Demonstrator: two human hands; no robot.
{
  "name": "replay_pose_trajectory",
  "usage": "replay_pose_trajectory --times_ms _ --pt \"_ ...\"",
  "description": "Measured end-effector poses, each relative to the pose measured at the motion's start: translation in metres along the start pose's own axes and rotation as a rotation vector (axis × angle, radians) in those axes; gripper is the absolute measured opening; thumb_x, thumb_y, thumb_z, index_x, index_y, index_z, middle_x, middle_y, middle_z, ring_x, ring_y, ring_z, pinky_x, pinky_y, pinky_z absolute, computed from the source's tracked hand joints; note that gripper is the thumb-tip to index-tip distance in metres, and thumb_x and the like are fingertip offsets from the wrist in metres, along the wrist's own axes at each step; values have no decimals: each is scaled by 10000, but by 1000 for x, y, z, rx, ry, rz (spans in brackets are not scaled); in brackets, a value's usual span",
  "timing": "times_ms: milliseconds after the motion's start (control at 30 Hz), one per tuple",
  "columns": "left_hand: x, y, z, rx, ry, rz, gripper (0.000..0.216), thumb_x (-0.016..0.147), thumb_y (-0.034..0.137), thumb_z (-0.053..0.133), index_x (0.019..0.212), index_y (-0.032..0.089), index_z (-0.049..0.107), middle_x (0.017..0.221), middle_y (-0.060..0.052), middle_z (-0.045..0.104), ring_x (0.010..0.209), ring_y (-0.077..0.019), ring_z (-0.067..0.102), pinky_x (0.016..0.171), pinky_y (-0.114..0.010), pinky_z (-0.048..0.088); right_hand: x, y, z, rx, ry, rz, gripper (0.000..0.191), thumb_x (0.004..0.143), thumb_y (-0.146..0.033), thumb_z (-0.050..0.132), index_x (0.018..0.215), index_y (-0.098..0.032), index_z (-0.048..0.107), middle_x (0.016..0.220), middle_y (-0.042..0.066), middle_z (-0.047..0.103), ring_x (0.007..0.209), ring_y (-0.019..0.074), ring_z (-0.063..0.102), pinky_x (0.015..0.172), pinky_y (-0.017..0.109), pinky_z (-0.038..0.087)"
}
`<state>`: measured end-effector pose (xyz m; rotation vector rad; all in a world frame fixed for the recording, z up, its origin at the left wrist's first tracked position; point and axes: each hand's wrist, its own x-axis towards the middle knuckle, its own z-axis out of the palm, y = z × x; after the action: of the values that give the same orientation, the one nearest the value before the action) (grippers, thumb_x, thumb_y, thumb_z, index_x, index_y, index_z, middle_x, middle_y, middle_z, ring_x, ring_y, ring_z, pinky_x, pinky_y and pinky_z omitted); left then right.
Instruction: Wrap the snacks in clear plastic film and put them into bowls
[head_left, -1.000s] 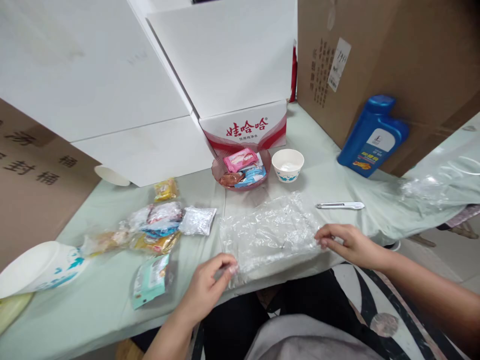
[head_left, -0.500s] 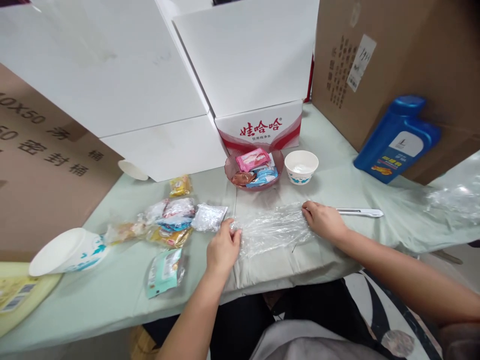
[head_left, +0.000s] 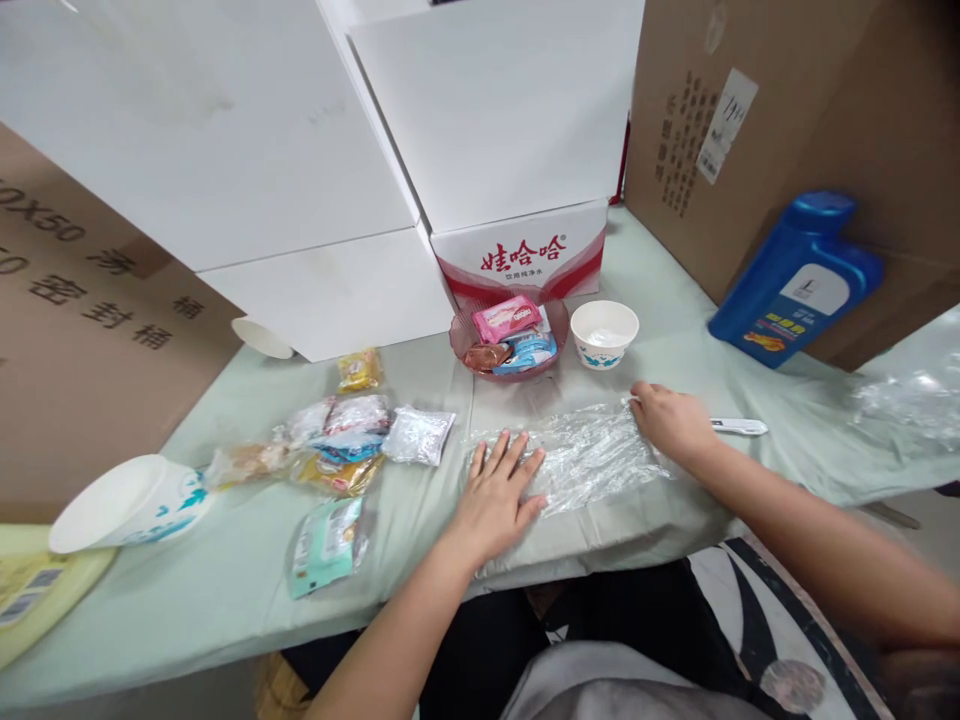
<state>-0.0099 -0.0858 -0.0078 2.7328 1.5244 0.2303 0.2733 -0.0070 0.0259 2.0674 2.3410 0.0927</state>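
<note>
A crinkled clear plastic bag (head_left: 592,460) lies stretched out on the table in front of me. My left hand (head_left: 495,500) rests flat on its left end, fingers spread. At the other end, my right hand (head_left: 671,420) pinches the bag's edge. A white utility knife (head_left: 739,426) sticks out from behind my right hand, lying on the cloth. Beyond the bag are a pink glass bowl (head_left: 457,350) with several wrapped snacks, and a paper cup (head_left: 604,345) with something clear inside. Left of my left hand sits a silver packet (head_left: 420,435).
Several snack packets (head_left: 349,445) and a mint-green packet (head_left: 328,550) lie to the left. A paper bowl (head_left: 135,500) rests tilted at far left. White boxes (head_left: 495,120) line the back. On the right stand a blue bottle (head_left: 795,280) and a cardboard box (head_left: 697,150).
My left hand has gone from pinching the bag's left end to lying flat on it. My right hand has moved right, pulling the bag with it and covering more of the knife.
</note>
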Motion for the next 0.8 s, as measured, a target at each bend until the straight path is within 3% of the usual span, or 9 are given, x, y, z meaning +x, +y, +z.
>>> replay_pose_trajectory --times_ms 100,200,267,333,433,567,667,800 --pt "-1 -2 2 -18 -45 -32 566 946 467 477 1467 268 381 1581 -73 300 1472 -331 191 1155 -588 198 -2 1 -15 62 79 -66 243 956 -255 448 1052 -139 638 1001 150 691 869 269 666 698 333 441" --pt "-1 0 1 -23 -50 -45 562 944 469 478 1463 271 389 1580 -71 304 1475 -326 186 1159 -586 188 -16 -21 -15 216 114 -419 290 959 -300 475 1121 -144 659 1105 144 683 1049 272 618 902 373 439" --pt "0 0 1 -17 -49 -49 562 943 459 486 1466 279 384 1580 -67 305 1475 -321 191 1159 -582 194 -26 -38 -4 281 65 -680 456 941 -436 518 1291 -152 586 1302 147 608 1234 296 519 1045 437 359" --pt "-2 -2 2 -3 -53 -55 579 940 462 495 1476 290 364 1585 -64 292 1475 -325 191 1153 -583 208 -33 -44 11 284 2 -818 710 889 -597 529 1436 -152 447 1474 160 452 1390 336 343 1124 521 244" --pt "-12 -12 1 29 -45 -65 653 919 525 509 1494 271 332 1588 -94 277 1468 -356 198 1137 -599 237 -39 -28 30 263 -29 -767 878 853 -706 481 1496 -124 341 1547 190 313 1455 374 182 1141 596 148" --pt "-37 -26 -5 50 62 -24 727 879 557 559 1480 198 359 1559 -168 313 1443 -393 247 1115 -629 270 -55 14 36 276 40 -736 964 803 -762 492 1501 -118 328 1548 210 301 1455 393 167 1135 630 144" --pt "-57 -26 -11 -33 127 61 600 864 467 622 1374 179 491 1450 -154 471 1394 -357 356 1106 -551 362 -76 33 33 323 59 -823 835 835 -657 565 1475 -150 386 1513 180 388 1435 354 260 1133 586 241" --pt "-75 -17 -16 -179 164 149 304 887 278 613 1173 176 613 1243 -113 630 1258 -271 526 1028 -413 493 -103 39 30 459 126 -790 345 944 -285 538 1276 -205 588 1295 120 619 1234 249 534 1021 449 445"
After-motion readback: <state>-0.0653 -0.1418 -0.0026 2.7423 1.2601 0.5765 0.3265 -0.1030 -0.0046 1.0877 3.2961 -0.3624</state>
